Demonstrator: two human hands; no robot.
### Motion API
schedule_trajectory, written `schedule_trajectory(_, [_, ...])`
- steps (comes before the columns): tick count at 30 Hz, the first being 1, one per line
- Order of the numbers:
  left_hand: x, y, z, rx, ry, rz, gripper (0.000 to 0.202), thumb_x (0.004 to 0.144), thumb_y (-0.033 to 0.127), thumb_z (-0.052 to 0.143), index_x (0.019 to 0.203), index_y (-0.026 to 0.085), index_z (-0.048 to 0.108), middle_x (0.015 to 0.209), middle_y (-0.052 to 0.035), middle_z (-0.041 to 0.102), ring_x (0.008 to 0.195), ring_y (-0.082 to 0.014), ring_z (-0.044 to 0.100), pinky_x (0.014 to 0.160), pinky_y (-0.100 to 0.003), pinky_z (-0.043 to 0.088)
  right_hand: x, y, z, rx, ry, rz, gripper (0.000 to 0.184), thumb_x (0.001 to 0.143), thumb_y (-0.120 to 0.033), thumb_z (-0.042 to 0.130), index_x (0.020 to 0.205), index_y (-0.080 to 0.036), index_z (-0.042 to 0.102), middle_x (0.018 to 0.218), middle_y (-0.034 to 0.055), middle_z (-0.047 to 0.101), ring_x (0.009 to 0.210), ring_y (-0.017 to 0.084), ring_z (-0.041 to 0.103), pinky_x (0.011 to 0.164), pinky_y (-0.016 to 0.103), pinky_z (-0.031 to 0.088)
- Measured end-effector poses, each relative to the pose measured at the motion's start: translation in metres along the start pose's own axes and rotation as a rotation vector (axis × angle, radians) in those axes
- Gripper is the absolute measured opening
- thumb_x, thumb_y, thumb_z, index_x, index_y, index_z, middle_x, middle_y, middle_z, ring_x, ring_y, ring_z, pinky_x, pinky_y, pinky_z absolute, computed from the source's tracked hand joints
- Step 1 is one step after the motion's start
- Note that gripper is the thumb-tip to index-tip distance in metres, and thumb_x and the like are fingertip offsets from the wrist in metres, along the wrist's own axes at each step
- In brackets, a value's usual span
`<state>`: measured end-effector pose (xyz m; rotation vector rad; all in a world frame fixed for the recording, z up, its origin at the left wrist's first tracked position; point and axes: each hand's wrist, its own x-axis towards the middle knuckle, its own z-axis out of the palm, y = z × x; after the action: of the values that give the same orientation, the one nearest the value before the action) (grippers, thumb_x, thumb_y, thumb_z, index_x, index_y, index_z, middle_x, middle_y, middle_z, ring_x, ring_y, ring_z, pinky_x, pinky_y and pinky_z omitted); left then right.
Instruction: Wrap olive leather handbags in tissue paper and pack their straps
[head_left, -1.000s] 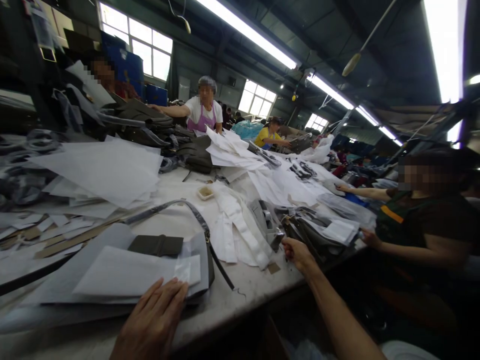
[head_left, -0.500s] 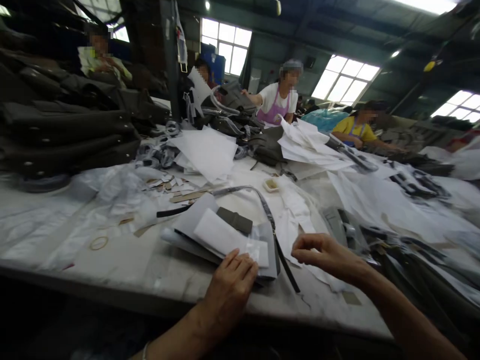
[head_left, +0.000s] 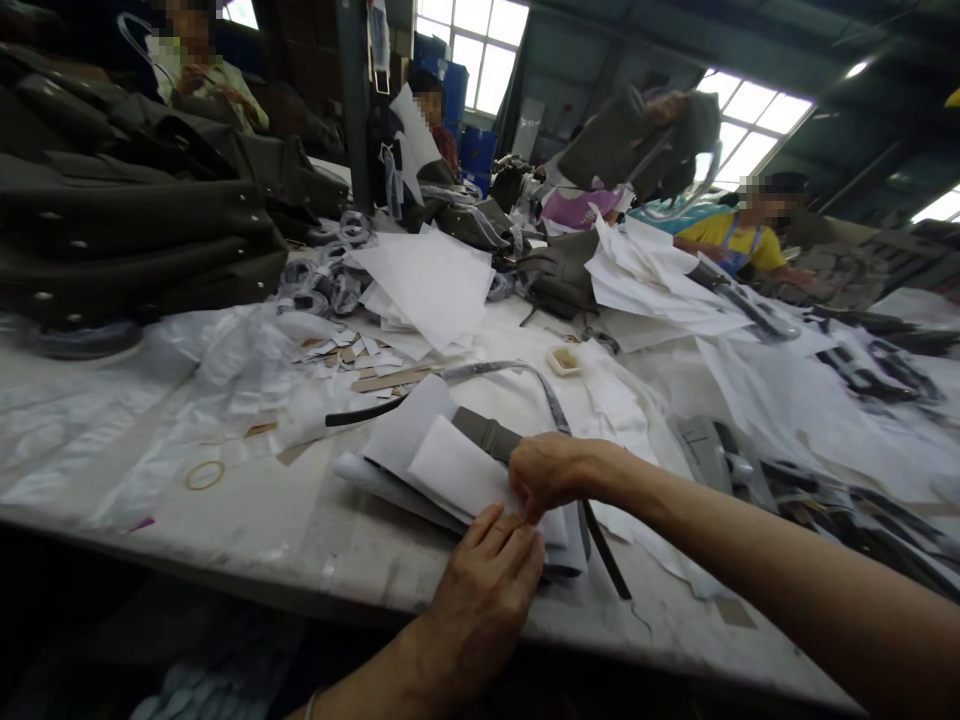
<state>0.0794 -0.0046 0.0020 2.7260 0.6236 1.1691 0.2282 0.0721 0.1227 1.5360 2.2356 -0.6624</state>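
Note:
A stack of white paper sheets (head_left: 450, 470) lies on a grey bag piece with a dark olive wallet-like flap (head_left: 486, 433) near the table's front edge. My left hand (head_left: 487, 580) rests flat on the near corner of the sheets, fingers stretched out. My right hand (head_left: 551, 475) reaches across from the right with fingers curled in a pinch over the small clear packet at the sheets' right end; what it grips is hidden. A dark strap (head_left: 600, 545) runs from the bag piece toward the table edge.
Dark olive bags (head_left: 135, 240) are piled at the left. Loose white paper (head_left: 431, 285), plastic film (head_left: 225, 360), a rubber band (head_left: 205, 474) and a small tray (head_left: 564, 360) cover the table. Several other people work at the far side, one lifting a bag (head_left: 637, 140). More bag parts (head_left: 825, 490) lie at right.
My right hand came back from the bag parts at the right and closed over the sheets beside my left hand. The view swung left. A far worker lifted a bag.

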Motion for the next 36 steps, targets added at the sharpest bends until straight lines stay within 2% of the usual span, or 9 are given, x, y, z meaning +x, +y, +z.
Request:
schedule_trajectory(3, [0.000,-0.001,-0.001,-0.002,-0.005,0.009,0.035,0.095,0.011,0.036,0.117,0.012,0.062,0.110,-0.0107,0.068,0.110,-0.0222,0.059,0.107,-0.042,0.042,0.009,-0.005,0.006,-0.199,0.041,-0.111,0.036,0.051,-0.012,0.084,0.037,-0.021,0.052,0.035,-0.0054,0.047,0.041,0.012,0.048,0.053,0.026,0.035])
schedule_trajectory(8, [0.001,-0.002,-0.002,0.003,0.011,0.015,0.035,0.096,0.012,0.034,0.117,0.012,0.063,0.114,-0.0116,0.067,0.112,-0.0221,0.058,0.107,-0.041,0.043,0.008,-0.012,0.012,-0.514,0.034,-0.278,0.025,0.079,-0.012,0.066,0.054,-0.017,0.064,0.060,0.0074,0.070,0.060,0.020,0.064,0.068,0.034,0.039])
schedule_trajectory(11, [0.001,-0.002,0.000,0.010,-0.010,0.022,0.034,0.095,0.011,0.036,0.117,0.012,0.062,0.112,-0.0108,0.067,0.113,-0.0214,0.058,0.108,-0.041,0.041,0.006,-0.006,0.009,-0.589,0.040,-0.286,0.022,0.076,-0.030,0.078,0.063,-0.017,0.067,0.070,0.0076,0.071,0.072,0.021,0.064,0.073,0.035,0.036])
schedule_trajectory(15, [0.000,-0.002,0.001,0.009,-0.036,0.015,0.033,0.096,0.011,0.035,0.116,0.013,0.061,0.105,-0.0095,0.066,0.109,-0.0203,0.059,0.109,-0.041,0.040,0.001,0.023,0.003,-0.620,0.223,-0.347,0.039,0.075,-0.053,0.077,0.082,-0.017,0.065,0.085,0.0059,0.069,0.083,0.022,0.060,0.077,0.035,0.034])
schedule_trajectory(18, [0.000,-0.002,0.001,0.020,-0.034,0.025,0.033,0.098,0.014,0.035,0.116,0.013,0.061,0.104,-0.0093,0.066,0.109,-0.0206,0.059,0.108,-0.040,0.039,-0.013,0.047,0.005,-0.600,0.420,-0.239,0.020,0.085,-0.033,0.073,0.094,-0.018,0.064,0.091,0.0061,0.068,0.087,0.022,0.058,0.080,0.035,0.033])
schedule_trajectory(23, [0.000,-0.003,0.002,0.023,-0.022,0.030,0.032,0.098,0.014,0.035,0.116,0.013,0.061,0.104,-0.0085,0.066,0.109,-0.0202,0.059,0.109,-0.039,0.038,-0.038,0.050,0.030,-0.213,0.765,0.064,0.004,0.087,-0.022,0.070,0.088,-0.019,0.067,0.088,0.0044,0.070,0.086,0.020,0.060,0.084,0.033,0.035])
schedule_trajectory(29, [0.003,-0.003,0.000,0.039,-0.033,0.029,0.030,0.097,0.014,0.038,0.116,0.014,0.061,0.105,-0.0081,0.066,0.109,-0.0193,0.059,0.108,-0.039,0.039,-0.033,0.034,0.064,-0.044,0.648,0.158,0.009,0.087,-0.020,0.068,0.080,-0.020,0.074,0.083,0.0043,0.072,0.087,0.021,0.063,0.086,0.037,0.039])
schedule_trajectory(32, [0.004,-0.002,-0.003,-0.005,-0.052,0.000,0.030,0.096,0.013,0.038,0.117,0.015,0.060,0.104,-0.0066,0.066,0.108,-0.0187,0.059,0.109,-0.038,0.038,-0.039,0.023,0.059,0.085,0.831,0.211,0.009,0.086,-0.017,0.067,0.081,-0.019,0.074,0.086,0.0051,0.073,0.088,0.022,0.064,0.090,0.040,0.041])
schedule_trajectory(36, [0.004,-0.001,-0.004,-0.012,-0.103,-0.009,0.032,0.094,0.012,0.039,0.117,0.016,0.060,0.105,-0.0076,0.066,0.106,-0.0206,0.060,0.109,-0.042,0.039,-0.083,-0.030,0.031,0.709,0.926,0.012,0.011,0.088,-0.031,0.066,0.085,-0.023,0.073,0.085,0.0019,0.073,0.082,0.018,0.067,0.077,0.031,0.051])
